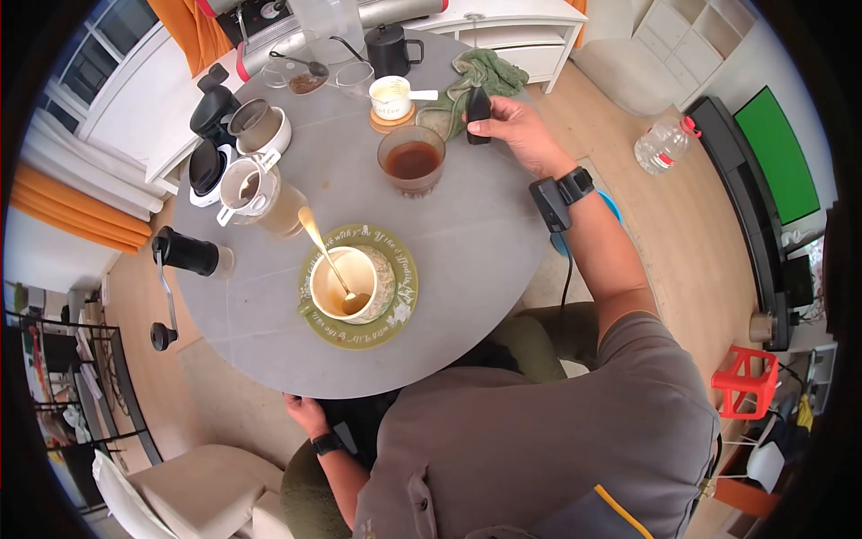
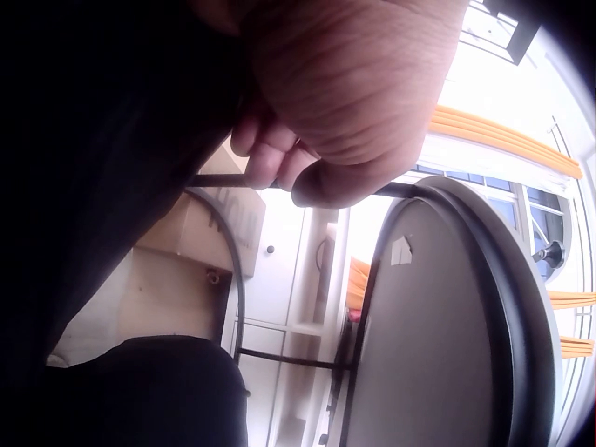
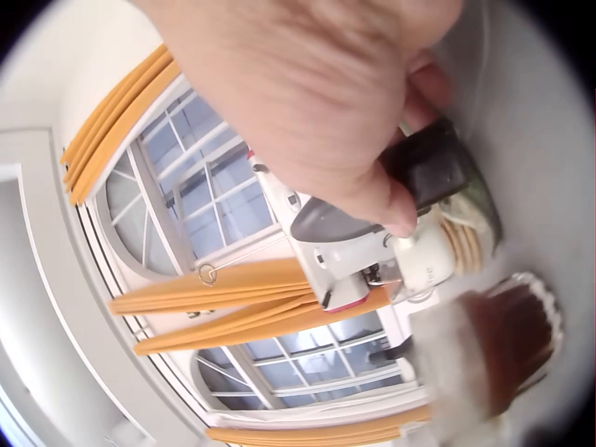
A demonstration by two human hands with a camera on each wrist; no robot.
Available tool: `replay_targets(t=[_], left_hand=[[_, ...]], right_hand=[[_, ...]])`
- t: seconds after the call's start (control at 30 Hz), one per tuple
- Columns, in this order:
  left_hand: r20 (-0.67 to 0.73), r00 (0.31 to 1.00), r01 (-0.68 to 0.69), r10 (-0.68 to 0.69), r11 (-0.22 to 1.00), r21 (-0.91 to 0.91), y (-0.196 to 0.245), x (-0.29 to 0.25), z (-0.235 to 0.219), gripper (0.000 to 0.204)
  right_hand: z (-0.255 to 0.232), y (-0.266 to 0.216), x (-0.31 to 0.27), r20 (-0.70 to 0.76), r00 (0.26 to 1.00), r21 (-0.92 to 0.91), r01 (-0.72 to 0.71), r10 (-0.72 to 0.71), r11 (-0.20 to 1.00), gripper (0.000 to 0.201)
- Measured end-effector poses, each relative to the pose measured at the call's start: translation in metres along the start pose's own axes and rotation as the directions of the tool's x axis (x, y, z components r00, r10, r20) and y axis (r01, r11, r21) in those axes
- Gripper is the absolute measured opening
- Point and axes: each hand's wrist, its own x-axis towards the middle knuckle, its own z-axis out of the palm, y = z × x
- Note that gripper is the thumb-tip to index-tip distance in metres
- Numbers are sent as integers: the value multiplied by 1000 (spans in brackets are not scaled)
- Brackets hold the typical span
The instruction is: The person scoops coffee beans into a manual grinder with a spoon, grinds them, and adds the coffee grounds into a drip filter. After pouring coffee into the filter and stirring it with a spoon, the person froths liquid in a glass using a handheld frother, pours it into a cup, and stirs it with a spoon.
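My right hand (image 1: 525,133) grips the black handle (image 1: 479,115) of a whisk-like tool, its thin rod and small ring (image 1: 474,16) pointing away from me, above the table's right side. The right wrist view also shows this hand (image 3: 317,102) on the dark handle (image 3: 433,168), with the wire ring (image 3: 207,273) beyond. Left of it stands a glass of brown liquid (image 1: 414,162); a green cloth (image 1: 489,72) lies behind. Below the table's near edge is my left hand (image 1: 307,415); in the left wrist view the hand (image 2: 345,93) curls its fingers round a black bar (image 2: 396,189).
On the grey table (image 1: 467,269), a cup (image 1: 337,269) with a gold spoon sits on a green plate (image 1: 395,328). A white measuring cup (image 1: 391,99), black pitcher (image 1: 386,52), plastic jug (image 1: 283,211) and scale (image 1: 206,171) stand around. A hand grinder (image 1: 189,253) is at the left edge.
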Motion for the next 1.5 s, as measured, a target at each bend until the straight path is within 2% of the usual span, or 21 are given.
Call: replay_targets(t=[0.07, 0.1, 0.17, 0.2, 0.27, 0.37, 0.53, 0.7, 0.8, 0.9, 0.97, 1.1, 1.17, 1.2, 1.27, 1.33, 1.4, 1.43, 1.5], left_hand=[[-18, 1000, -7, 6, 1000, -29, 2, -2, 0, 21], [-6, 1000, -22, 22, 1000, 13, 3, -2, -2, 21], [5, 999, -33, 33, 998, 57, 2, -3, -4, 22], [-5, 1000, -25, 26, 996, 80, 2, -2, -3, 22], [-16, 1000, -12, 14, 994, 104, 1, 0, -3, 22], [3, 1000, 8, -8, 995, 103, 2, 0, -5, 21], [26, 999, -41, 37, 984, 171, -6, 3, -5, 20], [4, 1000, -19, 19, 995, 100, -18, 6, -5, 19], [9, 1000, 14, -15, 998, 65, -23, 5, -7, 19], [4, 1000, 28, -28, 998, 62, -20, 6, -7, 19], [3, 999, 33, -33, 998, 56, -18, 5, -7, 20], [11, 999, 42, -42, 998, 55, -11, 4, -6, 20], [10, 999, 48, -49, 998, 30, -11, 2, -5, 20], [13, 1000, 24, -24, 1000, -6, -10, 2, -4, 20], [8, 1000, 8, -7, 999, -43, -7, 2, -2, 20], [24, 1000, 17, -18, 1000, 9, -5, 2, -3, 20], [43, 998, 38, -39, 999, 31, -10, 4, -6, 21], [59, 997, 49, -52, 998, 50, -11, 6, -5, 21], [68, 997, 42, -45, 998, 38, -10, 7, -6, 22]], right_hand=[[-1, 7, 7, -60, 998, -161, -25, 15, 987, 21], [0, 11, 10, -56, 998, -161, -28, 19, 987, 21], [0, 17, 17, -134, 985, -247, 69, -104, 967, 23], [0, 21, 18, -132, 986, -246, 65, -100, 967, 23], [-4, 29, 20, -147, 982, -443, 39, -116, 896, 24], [-14, 45, 26, -120, 981, -451, 83, -153, 889, 26], [-14, 35, 28, -90, 990, -473, 53, -108, 879, 30], [-16, 36, 27, -64, 994, -498, 49, -93, 866, 29], [-16, 36, 28, -48, 994, -435, 66, -96, 898, 33], [-9, 20, 23, -58, 994, -545, 45, -91, 837, 45], [-5, 11, 19, -66, 997, -487, 2, -39, 873, 54], [-9, 13, 13, -54, 997, -394, 30, -56, 919, 59], [-6, 8, 1, -257, 945, -514, 44, -202, 857, 59], [-3, 4, -6, -248, 948, -516, 47, -202, 855, 59], [3, -6, -24, -346, 860, -472, 187, -376, 861, 59], [20, -14, -39, -324, 864, -431, 229, -386, 873, 61], [48, -23, -49, -141, 931, -382, 262, -336, 886, 79], [58, -21, -48, -140, 932, -387, 259, -333, 885, 79], [77, -15, -45, 14, 937, -490, 311, -350, 814, 105]])
